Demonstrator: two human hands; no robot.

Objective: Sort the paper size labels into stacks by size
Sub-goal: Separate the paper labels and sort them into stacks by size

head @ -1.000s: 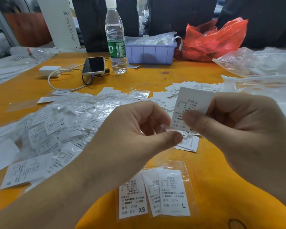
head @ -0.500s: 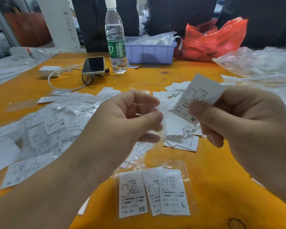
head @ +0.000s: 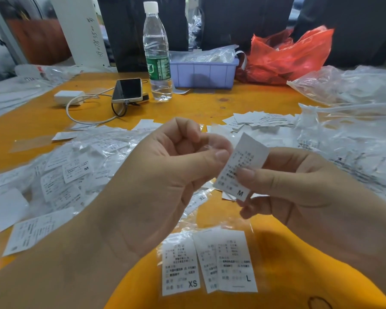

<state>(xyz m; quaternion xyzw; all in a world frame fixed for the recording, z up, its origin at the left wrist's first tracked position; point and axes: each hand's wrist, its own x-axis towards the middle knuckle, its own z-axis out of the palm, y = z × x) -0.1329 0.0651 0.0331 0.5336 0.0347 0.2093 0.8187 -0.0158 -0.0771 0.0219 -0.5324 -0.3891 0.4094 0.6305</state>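
My right hand pinches a white paper label marked M between thumb and fingers, held above the orange table. My left hand is curled beside it, its thumb touching the label's upper left edge and its fingers holding a thin clear plastic sleeve. Below the hands lie an XS label and an L label, in clear plastic. A big heap of bagged labels spreads at the left. Loose white labels lie behind the hands.
At the back stand a water bottle, a phone with a white charger and cable, a purple bin and a red plastic bag. Clear plastic bags pile up at the right.
My right hand lowered the M label and brought it left to my left hand. My left hand rose slightly and its thumb now meets the label.
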